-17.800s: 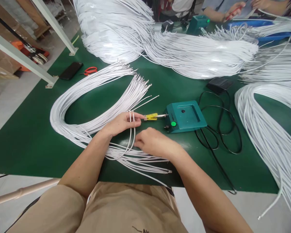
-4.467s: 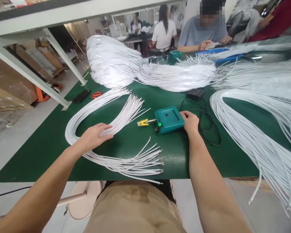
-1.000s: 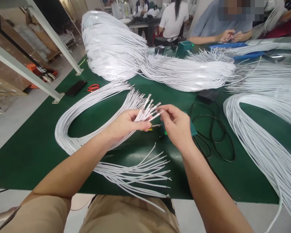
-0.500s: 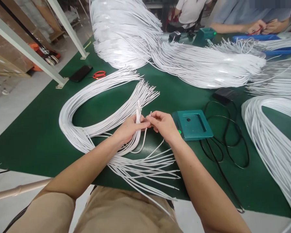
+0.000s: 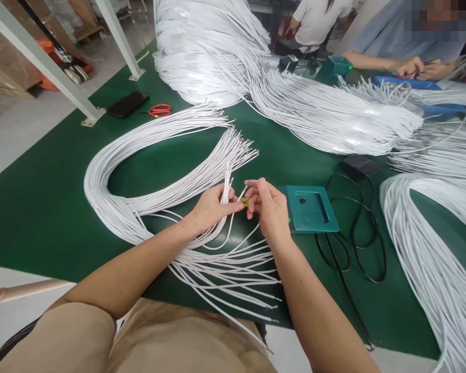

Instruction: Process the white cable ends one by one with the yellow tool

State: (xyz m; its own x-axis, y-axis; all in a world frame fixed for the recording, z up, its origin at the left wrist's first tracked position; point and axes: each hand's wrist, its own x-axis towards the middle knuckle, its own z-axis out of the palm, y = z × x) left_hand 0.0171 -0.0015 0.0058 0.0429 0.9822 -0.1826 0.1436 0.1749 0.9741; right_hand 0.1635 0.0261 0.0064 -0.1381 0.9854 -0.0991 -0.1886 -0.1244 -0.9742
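Note:
My left hand point(image 5: 213, 207) is closed round a small bunch of white cables point(image 5: 226, 187), whose ends point up. One single cable point(image 5: 238, 196) stands apart between my hands. My right hand point(image 5: 267, 204) has its thumb and index finger raised and its lower fingers curled by a small yellow object point(image 5: 245, 201), which looks pinched there. A looped bundle of white cables point(image 5: 101, 186) lies to the left, and loose cable ends point(image 5: 233, 274) fan out below my hands. A teal device point(image 5: 312, 209) sits just right of my right hand.
Large white cable bundles lie at the back point(image 5: 209, 52) and right point(image 5: 407, 217) of the green table point(image 5: 42, 207). Red scissors point(image 5: 160, 110) and a black phone point(image 5: 128, 104) are at the back left, near metal posts. Black cords trail at the right. A person's hands point(image 5: 419, 68) work across the table.
My right hand has opened its thumb and index finger and lifted them off the cable end. The small yellow object now shows between my hands. The whole view has shifted slightly.

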